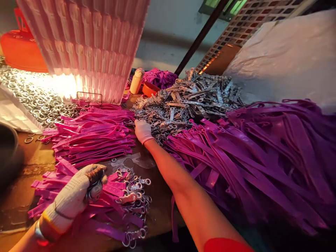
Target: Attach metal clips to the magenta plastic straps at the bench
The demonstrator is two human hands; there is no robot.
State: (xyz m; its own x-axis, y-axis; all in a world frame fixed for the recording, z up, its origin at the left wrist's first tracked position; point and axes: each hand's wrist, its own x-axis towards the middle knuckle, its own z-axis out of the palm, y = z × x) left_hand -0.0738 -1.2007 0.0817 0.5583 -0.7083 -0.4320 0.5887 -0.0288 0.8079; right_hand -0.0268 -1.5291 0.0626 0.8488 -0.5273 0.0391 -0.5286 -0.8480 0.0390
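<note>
My left hand (88, 185), in a knit glove with a dark wrap around one finger, is closed on several metal rings (95, 190). It is over a bundle of pink straps (65, 168) with metal links and rings (136, 189) at their right ends. My right hand (143, 131), in a white glove, reaches the near left edge of a heap of metal link pieces (194, 98). Its fingers look bent together, and their tips are partly hidden. Just left of it lies a stack of pink straps (97, 136).
Long purple straps (252, 147) cover the right side. Loose rings (39, 98) lie at the left, near a ridged translucent panel (86, 45) and a red container (23, 49). A bottle (137, 81) and an orange bowl (150, 89) stand behind. A dark round object (9, 154) is at far left.
</note>
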